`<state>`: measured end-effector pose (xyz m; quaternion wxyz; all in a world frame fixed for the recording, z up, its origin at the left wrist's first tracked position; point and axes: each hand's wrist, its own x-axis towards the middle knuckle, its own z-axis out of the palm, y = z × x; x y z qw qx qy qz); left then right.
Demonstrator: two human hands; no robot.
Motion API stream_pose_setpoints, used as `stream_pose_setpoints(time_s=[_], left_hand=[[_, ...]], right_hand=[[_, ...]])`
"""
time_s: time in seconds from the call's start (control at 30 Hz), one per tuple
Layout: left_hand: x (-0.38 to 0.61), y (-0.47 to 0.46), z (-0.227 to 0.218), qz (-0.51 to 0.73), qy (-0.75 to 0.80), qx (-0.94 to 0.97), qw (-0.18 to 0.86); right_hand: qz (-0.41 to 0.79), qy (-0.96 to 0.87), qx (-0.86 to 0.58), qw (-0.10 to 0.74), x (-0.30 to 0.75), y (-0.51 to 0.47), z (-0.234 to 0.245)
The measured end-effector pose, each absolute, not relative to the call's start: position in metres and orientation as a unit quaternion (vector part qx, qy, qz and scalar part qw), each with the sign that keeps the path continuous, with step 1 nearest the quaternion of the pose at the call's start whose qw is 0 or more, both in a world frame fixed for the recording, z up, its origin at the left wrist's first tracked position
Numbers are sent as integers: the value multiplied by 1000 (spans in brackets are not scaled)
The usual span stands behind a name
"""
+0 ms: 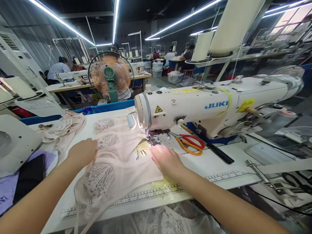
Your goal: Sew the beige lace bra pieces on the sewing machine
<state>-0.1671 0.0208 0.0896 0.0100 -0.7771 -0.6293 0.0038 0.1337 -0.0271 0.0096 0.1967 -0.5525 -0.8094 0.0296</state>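
Two hands are laid on a pale pink lace garment (117, 165), which is spread on the white table (219, 162) in the lower middle of the frame. The garment's long axis is set on a diagonal, from the lower left up toward the centre, where its upper end is tucked under the presser foot (149, 140). The left hand (83, 152) is placed on the garment's left edge with the fingers curled under and hidden, so whether cloth is pinched cannot be told. The right hand (165, 159) is held flat, fingers stretched out and pressed on the cloth just before the foot. "JUKI" is read in blue on the white sewing machine (207, 104), and a yellow warning triangle (158, 109) is stuck near its head. A ruler scale (151, 194) is printed along the table's near edge. Scissors (191, 143) with red and orange handles are lying right of the foot. White bins (157, 66) are seen in the upper middle, but their contents cannot be made out.
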Motion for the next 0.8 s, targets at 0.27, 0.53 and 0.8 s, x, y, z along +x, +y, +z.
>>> stream_pose_setpoints(time_s=[0.27, 0.53, 0.8], left_hand=[[-53, 43, 63, -39, -494, -868, -29], [-23, 99, 16, -68, -562, -824, -33], [-51, 43, 22, -71, -354, -930, -68]], right_hand=[[-41, -828, -541, 140, 112, -49, -3], [-32, -887, -443, 122, 104, -42, -22], [26, -912, -385, 140, 118, -16, -4]])
